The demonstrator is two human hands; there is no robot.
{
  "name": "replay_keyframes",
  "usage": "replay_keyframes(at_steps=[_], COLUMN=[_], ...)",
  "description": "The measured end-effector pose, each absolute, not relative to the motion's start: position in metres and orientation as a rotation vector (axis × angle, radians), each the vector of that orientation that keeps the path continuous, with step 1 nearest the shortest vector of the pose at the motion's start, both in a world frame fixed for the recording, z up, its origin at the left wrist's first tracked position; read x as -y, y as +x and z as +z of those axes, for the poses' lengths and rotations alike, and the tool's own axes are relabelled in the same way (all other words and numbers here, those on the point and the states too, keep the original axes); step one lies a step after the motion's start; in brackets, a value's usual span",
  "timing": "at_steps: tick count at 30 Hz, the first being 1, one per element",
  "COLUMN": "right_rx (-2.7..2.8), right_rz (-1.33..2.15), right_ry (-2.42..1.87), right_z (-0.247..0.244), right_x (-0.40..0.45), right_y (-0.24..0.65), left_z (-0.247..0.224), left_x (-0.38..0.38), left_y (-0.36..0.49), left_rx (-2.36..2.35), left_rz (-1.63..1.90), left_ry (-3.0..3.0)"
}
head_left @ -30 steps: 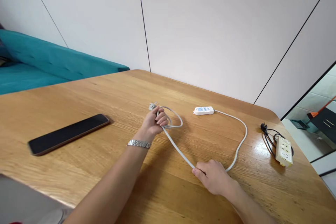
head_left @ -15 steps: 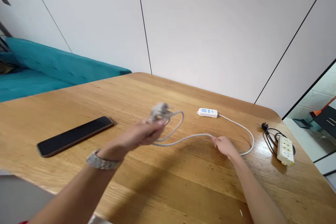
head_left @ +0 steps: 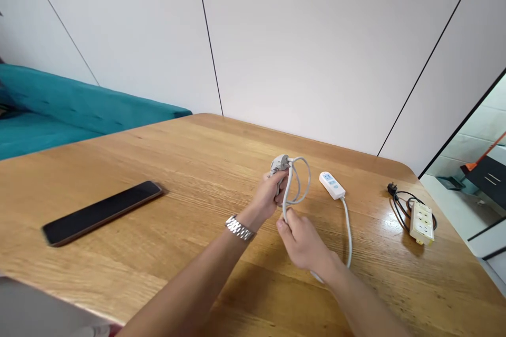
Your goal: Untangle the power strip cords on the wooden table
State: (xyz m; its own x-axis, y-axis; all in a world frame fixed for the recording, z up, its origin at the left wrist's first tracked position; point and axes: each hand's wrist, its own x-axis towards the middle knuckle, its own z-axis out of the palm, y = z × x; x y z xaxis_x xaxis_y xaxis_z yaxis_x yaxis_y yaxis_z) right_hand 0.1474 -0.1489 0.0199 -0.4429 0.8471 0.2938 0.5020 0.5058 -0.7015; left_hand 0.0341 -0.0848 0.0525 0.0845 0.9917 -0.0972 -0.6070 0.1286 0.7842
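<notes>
The left hand (head_left: pixel 270 193) grips the plug (head_left: pixel 280 162) and gathered cord (head_left: pixel 285 202) loops; the right hand (head_left: pixel 303 241) pinches the cord just below — the stretch to the strip (head_left: pixel 332 185), on the table (head_left: pixel 177 253), is not yet looped.

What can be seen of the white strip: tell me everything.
White plastic by its look, the strip is a slim bar with bluish sockets on its upward face. It lies slantwise on the table, its white cord leaving the nearer end. Neither the left hand nor the right hand touches its body.
</notes>
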Motion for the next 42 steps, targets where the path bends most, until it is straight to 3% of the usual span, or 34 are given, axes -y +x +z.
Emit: replay_keyframes(at_steps=[6,13,15,19,23,28,31,37,42], right_rx=[2.095,2.261,2.134,1.891,2.124,2.337,1.909,1.356,1.176], right_rz=[0.645,0.539,0.754,1.584,2.047,1.629,1.473,1.51,1.487], right_ry=[-1.18,-1.337,-1.225,-1.072,-1.172,-1.628,-1.64,-1.572,-1.376], right_z=[0.014,0.008,0.001,-0.013,-0.008,0.005,0.004,0.011,0.03], right_x=[0.146,0.149,0.142,0.129,0.118,0.1,0.089,0.079,0.083], right_y=[0.141,0.141,0.144,0.155,0.177,0.207,0.214,0.216,0.224], left_z=[0.05,0.039,0.046,0.074,0.101,0.106,0.094,0.073,0.056], left_x=[0.103,0.107,0.103,0.096,0.096,0.105,0.117,0.149,0.147], left_y=[0.02,0.028,0.021,-0.005,-0.044,-0.081,-0.078,-0.026,0.005], left_rx=[-0.623,-0.917,-0.881,-0.728,-0.442,-0.323,-0.425,-0.721,-0.835], left_rz=[1.281,1.37,1.426,1.5,1.538,1.347,1.092,0.658,0.699], left_ry=[0.634,0.784,0.759,0.721,0.704,0.989,1.206,1.565,1.47])
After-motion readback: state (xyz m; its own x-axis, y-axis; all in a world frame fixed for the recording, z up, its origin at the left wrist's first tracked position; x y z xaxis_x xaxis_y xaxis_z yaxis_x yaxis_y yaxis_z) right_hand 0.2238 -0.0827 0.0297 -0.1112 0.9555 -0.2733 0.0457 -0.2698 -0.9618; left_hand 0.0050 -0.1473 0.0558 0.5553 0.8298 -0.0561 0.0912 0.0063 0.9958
